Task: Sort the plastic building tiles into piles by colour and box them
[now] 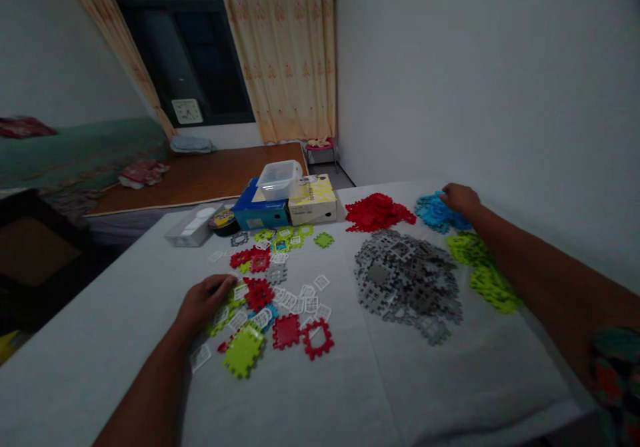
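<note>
My left hand (207, 300) rests at the left edge of a loose mix of plastic interlocking tiles, its fingers curled in near a red tile (259, 294). Whatever those fingers hold, if anything, is hidden. A lime-green square tile (244, 350) and a red frame tile (317, 338) lie closer to me. At the far right, my right hand (461, 200) reaches onto a pile of blue tiles (433, 212), fingers bent down and closed against it. The hand partly covers the pile, and I cannot make out a separate piece in its grip.
Sorted piles of red (377, 212), grey (407, 277) and lime-green tiles (493, 288) lie on the white-covered table (320, 407). White lattice pieces (307, 300) are scattered about. Behind stand a blue box (263, 208), a yellow-white box (313, 200), clear containers (280, 179) and a tape roll (223, 222).
</note>
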{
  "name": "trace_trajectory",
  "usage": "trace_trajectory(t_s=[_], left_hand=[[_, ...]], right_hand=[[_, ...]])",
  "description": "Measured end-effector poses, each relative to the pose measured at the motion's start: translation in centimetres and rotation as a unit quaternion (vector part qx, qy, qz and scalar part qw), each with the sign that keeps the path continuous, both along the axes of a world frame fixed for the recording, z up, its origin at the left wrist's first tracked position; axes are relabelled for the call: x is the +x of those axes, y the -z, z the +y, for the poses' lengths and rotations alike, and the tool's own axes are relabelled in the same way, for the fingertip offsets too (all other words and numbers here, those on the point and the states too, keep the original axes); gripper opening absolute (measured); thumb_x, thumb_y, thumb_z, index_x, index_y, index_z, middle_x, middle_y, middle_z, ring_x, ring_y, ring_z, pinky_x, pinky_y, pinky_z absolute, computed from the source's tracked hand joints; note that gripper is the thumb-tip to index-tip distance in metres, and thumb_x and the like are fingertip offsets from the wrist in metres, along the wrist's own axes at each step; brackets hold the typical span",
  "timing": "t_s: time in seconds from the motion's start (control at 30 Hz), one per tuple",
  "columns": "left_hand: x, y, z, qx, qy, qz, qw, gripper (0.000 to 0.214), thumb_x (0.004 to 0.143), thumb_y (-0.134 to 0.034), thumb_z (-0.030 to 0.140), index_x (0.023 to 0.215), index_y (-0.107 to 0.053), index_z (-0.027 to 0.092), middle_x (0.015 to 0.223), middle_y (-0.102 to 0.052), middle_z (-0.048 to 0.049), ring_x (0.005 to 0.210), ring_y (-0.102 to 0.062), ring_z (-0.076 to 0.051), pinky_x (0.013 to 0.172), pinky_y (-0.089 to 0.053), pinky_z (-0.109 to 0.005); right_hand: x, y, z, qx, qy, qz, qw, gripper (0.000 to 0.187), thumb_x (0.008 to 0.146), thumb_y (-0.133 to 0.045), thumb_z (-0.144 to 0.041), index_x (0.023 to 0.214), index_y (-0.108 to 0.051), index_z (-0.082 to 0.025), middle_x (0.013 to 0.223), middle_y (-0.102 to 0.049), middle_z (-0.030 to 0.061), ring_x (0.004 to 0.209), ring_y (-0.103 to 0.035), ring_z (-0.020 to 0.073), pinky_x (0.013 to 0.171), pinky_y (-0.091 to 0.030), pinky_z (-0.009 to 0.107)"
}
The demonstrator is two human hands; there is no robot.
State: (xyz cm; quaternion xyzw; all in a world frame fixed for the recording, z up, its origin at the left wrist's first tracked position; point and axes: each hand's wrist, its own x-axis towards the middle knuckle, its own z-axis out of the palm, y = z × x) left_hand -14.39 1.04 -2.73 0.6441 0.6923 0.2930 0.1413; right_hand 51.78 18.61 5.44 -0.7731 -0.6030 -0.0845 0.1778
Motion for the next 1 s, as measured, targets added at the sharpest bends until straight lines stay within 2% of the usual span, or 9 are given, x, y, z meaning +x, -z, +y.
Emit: trace_trajectory(t_s=[0.07, 0.17, 0.27, 0.33, 0.43, 0.5, 0.67, 0.83, 1.0], left_hand=[[0.3, 0.1, 0.0, 0.002, 0.001, 0.003, 1.0, 0.057, 0.075, -0.05, 0.069, 0.088, -0.077, 0.021, 0.098, -0.078, -0.0068, 0.092, -0.07, -0.027, 0.086, -0.054, -0.033], [0.6, 0.2, -0.1, 0.01, 0.005, 0.003, 1.0, 0.056, 0.076, -0.05, 0.068, 0.087, -0.077, 0.02, 0.095, -0.078, -0.0069, 0.088, -0.07, -0.026, 0.081, -0.053, -0.032], [0.8, 0.3, -0.2, 0.025, 0.01, -0.002, 1.0, 0.053, 0.076, -0.051, 0.065, 0.087, -0.076, 0.02, 0.094, -0.078, -0.0074, 0.088, -0.069, -0.025, 0.08, -0.053, -0.032], [0.9, 0.4, -0.3, 0.03, 0.016, -0.005, 0.999, 0.051, 0.077, -0.051, 0.063, 0.086, -0.076, 0.02, 0.092, -0.078, -0.007, 0.087, -0.069, -0.025, 0.079, -0.052, -0.032], [0.9, 0.5, -0.5, 0.038, 0.022, -0.011, 0.999, 0.05, 0.078, -0.05, 0.061, 0.085, -0.076, 0.02, 0.089, -0.077, -0.0064, 0.084, -0.068, -0.024, 0.076, -0.051, -0.031], [0.8, 0.6, -0.4, 0.041, 0.03, -0.006, 0.999, 0.05, 0.08, -0.048, 0.06, 0.086, -0.076, 0.019, 0.089, -0.077, -0.0069, 0.082, -0.068, -0.023, 0.075, -0.05, -0.031], [0.5, 1.1, 0.0, 0.044, 0.048, 0.024, 0.998, 0.05, 0.083, -0.046, 0.057, 0.089, -0.076, 0.017, 0.091, -0.076, -0.0089, 0.082, -0.068, -0.023, 0.075, -0.049, -0.032], [0.5, 1.3, 0.1, 0.04, 0.059, 0.032, 0.997, 0.049, 0.085, -0.045, 0.055, 0.091, -0.077, 0.017, 0.094, -0.076, -0.0089, 0.085, -0.067, -0.024, 0.077, -0.049, -0.032], [0.5, 1.2, 0.0, 0.042, 0.052, 0.035, 0.997, 0.049, 0.085, -0.045, 0.057, 0.094, -0.076, 0.019, 0.097, -0.077, -0.0081, 0.091, -0.066, -0.024, 0.081, -0.049, -0.033]], right_hand=[[-2.9, -0.7, -0.3, 0.002, -0.06, 0.005, 0.998, 0.032, 0.085, -0.059, -0.023, 0.112, -0.07, -0.01, 0.106, -0.073, 0.0164, 0.09, -0.067, 0.0232, 0.077, -0.048, 0.031], [-10.3, -1.5, -2.6, 0.01, -0.239, 0.041, 0.97, 0.029, 0.088, -0.057, -0.025, 0.113, -0.07, -0.017, 0.108, -0.073, 0.0099, 0.09, -0.067, 0.0206, 0.084, -0.049, 0.032], [-19.2, -1.0, -7.5, -0.021, -0.437, 0.067, 0.897, 0.024, 0.091, -0.056, -0.026, 0.11, -0.07, -0.021, 0.109, -0.072, 0.0068, 0.091, -0.066, 0.0179, 0.084, -0.049, 0.03], [-24.6, 0.2, -11.4, -0.083, -0.54, 0.052, 0.836, 0.023, 0.091, -0.057, -0.024, 0.11, -0.069, -0.019, 0.107, -0.072, 0.0078, 0.084, -0.066, 0.0165, 0.079, -0.049, 0.029], [-30.4, 2.4, -16.5, -0.149, -0.642, 0.006, 0.752, 0.023, 0.089, -0.061, -0.02, 0.11, -0.068, -0.018, 0.107, -0.07, 0.0094, 0.095, -0.064, 0.0194, 0.084, -0.048, 0.031], [-32.7, 3.5, -18.6, -0.167, -0.668, -0.015, 0.725, 0.023, 0.088, -0.064, -0.025, 0.11, -0.068, -0.018, 0.108, -0.069, 0.0106, 0.101, -0.062, 0.022, 0.086, -0.047, 0.032], [-34.7, 5.0, -20.3, -0.142, -0.654, -0.051, 0.741, 0.043, 0.082, -0.071, -0.048, 0.108, -0.068, -0.014, 0.109, -0.065, 0.0151, 0.101, -0.058, 0.0273, 0.083, -0.047, 0.037], [-34.7, 5.4, -21.4, -0.102, -0.652, -0.111, 0.743, 0.024, 0.091, -0.062, -0.034, 0.097, -0.07, -0.012, 0.098, -0.068, 0.0154, 0.093, -0.06, 0.0246, 0.084, -0.046, 0.035], [-34.6, 5.5, -22.3, -0.077, -0.637, -0.136, 0.755, 0.026, 0.098, -0.048, -0.029, 0.096, -0.069, -0.012, 0.09, -0.07, 0.0151, 0.085, -0.062, 0.0222, 0.084, -0.046, 0.034]])
